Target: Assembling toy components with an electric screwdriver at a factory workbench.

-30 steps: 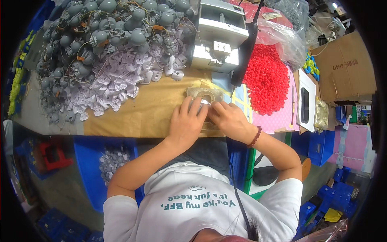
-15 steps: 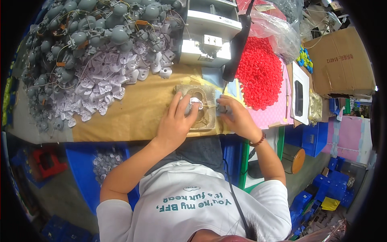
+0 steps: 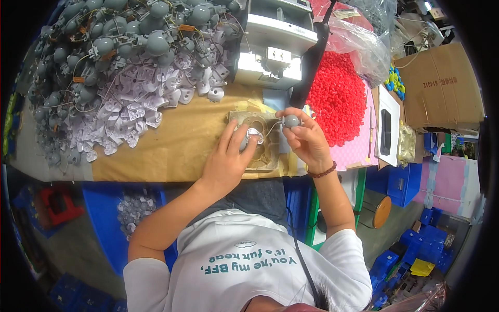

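My right hand [image 3: 314,148] is raised beside the fixture, pinching a grey ball-shaped part [image 3: 292,121] between thumb and fingers. A thin wire runs from this ball toward the small white plastic piece [image 3: 254,134] at my left hand [image 3: 221,161]. That hand is closed over a second grey rounded part [image 3: 243,143], mostly covered by its fingers, and the thumb presses near the white piece. Both lie on a square fixture block [image 3: 267,165] with round recesses, at the bench's front edge. A dark screwdriver-like tool [image 3: 306,83] hangs just beyond my right hand.
Grey ball parts with wires [image 3: 156,44] and white plastic pieces [image 3: 138,93] are heaped at the left. Behind the fixture stands a white metal machine [image 3: 275,52]. Small red pieces [image 3: 338,99] are piled at the right, near a cardboard box [image 3: 442,88].
My right hand has lifted and turned palm-up, bringing the grey ball up from the fixture's right side. My left hand stays on the fixture. The dark tool's tip has shifted slightly.
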`<state>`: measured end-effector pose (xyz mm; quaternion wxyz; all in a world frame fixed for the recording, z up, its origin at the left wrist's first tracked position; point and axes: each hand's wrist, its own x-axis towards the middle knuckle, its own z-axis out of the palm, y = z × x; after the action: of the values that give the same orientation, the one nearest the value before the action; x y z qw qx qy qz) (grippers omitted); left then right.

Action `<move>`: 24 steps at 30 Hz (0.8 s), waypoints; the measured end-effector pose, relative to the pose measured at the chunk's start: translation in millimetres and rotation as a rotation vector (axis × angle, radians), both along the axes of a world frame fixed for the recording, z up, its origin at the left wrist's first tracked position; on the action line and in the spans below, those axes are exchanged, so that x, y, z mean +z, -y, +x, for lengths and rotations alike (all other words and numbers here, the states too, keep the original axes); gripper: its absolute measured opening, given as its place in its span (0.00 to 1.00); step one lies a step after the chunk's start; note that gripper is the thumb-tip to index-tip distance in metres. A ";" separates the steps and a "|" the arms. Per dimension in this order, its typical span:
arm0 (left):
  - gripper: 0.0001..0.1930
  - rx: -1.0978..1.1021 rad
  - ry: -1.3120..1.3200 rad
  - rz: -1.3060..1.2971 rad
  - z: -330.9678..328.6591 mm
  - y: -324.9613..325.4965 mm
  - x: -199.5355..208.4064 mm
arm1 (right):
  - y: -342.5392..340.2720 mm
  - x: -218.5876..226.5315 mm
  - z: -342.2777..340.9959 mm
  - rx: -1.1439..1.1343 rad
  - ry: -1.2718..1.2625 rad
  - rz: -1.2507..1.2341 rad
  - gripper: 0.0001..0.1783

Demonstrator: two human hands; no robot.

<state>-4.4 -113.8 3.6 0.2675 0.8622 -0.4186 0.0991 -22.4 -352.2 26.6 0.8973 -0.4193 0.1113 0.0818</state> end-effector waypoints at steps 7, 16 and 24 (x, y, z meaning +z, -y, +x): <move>0.23 -0.001 -0.050 -0.040 1.1 -1.8 1.4 | 2.9 5.5 10.3 0.292 -0.061 -0.110 0.17; 0.19 -0.026 -0.109 -0.064 7.0 -2.7 2.5 | -31.8 -15.7 15.0 0.120 0.286 -1.293 0.19; 0.23 0.098 -0.144 -0.111 18.7 17.3 15.9 | -40.9 -15.3 6.5 0.039 0.376 -1.545 0.28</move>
<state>14.3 -131.1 19.5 0.3389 0.8704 -0.3496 0.0730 -15.9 -311.3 11.3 0.3548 -0.9316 -0.0243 -0.0751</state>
